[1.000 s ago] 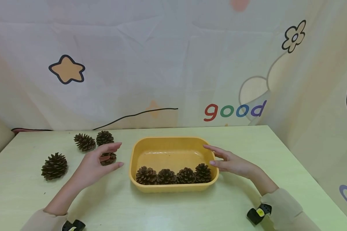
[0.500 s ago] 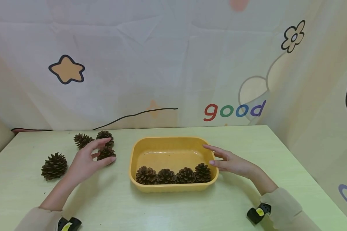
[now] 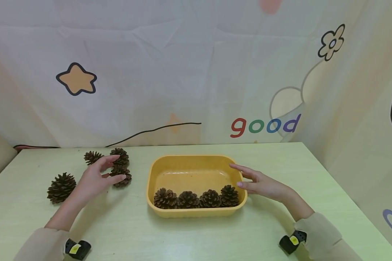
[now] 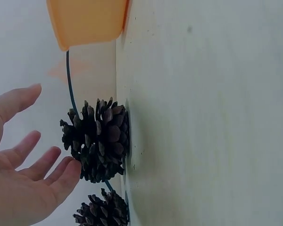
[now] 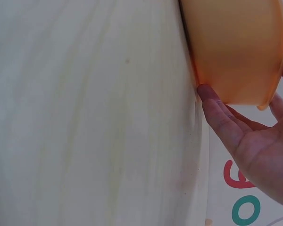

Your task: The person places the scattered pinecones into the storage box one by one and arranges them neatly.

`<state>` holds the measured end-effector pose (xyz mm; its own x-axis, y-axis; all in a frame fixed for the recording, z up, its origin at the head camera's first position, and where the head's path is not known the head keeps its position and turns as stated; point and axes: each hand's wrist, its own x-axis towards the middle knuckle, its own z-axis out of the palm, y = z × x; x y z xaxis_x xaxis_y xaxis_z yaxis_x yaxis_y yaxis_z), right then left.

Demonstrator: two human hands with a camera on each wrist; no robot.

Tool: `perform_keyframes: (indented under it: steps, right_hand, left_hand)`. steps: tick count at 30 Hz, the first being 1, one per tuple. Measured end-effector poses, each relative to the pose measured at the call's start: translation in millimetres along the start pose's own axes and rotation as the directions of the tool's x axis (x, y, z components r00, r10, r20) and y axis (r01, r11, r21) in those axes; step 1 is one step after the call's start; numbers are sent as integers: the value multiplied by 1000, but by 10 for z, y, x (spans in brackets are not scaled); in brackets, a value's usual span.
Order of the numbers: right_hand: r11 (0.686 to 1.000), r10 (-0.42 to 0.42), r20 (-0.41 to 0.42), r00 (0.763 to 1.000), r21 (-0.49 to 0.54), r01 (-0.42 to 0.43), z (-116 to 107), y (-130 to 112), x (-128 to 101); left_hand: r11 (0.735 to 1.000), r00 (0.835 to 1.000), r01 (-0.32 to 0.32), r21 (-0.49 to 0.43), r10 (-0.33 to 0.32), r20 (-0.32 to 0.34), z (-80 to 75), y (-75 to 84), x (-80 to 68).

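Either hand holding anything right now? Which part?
Nothing is gripped. The left hand is open, fingertips at the brown pine cone without closing. The right hand rests straight fingers against the yellow plastic tray at its right end.

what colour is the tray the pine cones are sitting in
The tray is a plain yellow-orange, with no pattern; the head view shows it best.

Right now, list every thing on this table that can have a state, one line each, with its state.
yellow tray: flat on the table, holding four pine cones in a row along its near wall.
nearest pine cone: on the table, at the left hand's fingertips.
other loose pine cones: three, on the table, untouched.
left hand: open, reaching.
right hand: open, fingers against the tray's right side.
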<state>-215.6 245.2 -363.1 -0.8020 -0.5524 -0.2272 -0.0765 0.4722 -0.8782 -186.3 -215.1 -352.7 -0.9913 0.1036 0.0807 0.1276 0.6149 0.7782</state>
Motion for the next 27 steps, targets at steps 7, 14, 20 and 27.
perform_keyframes:
  steps: [7, 14, 20, 27]
  right_hand:
    - [1000, 0, -1, 1000, 3, 0, -2, 6, 5]
    - [1000, 5, 1, 1000, 7, -5, 0, 8, 8]
    - [1000, 1, -4, 1000, -2, -1, 0, 11, 9]
    - [1000, 2, -4, 1000, -3, -2, 5, 5, 10]
  left_hand:
    - [1000, 999, 17, 19, -18, 50, -21, -54, 53]
    - [998, 997, 24, 55, -28, 72, -4, -96, 101]
    - [996, 994, 37, 79, -44, 98, 10, -126, 151]
    - [994, 989, 24, 106, -39, 142, 5, -126, 160]
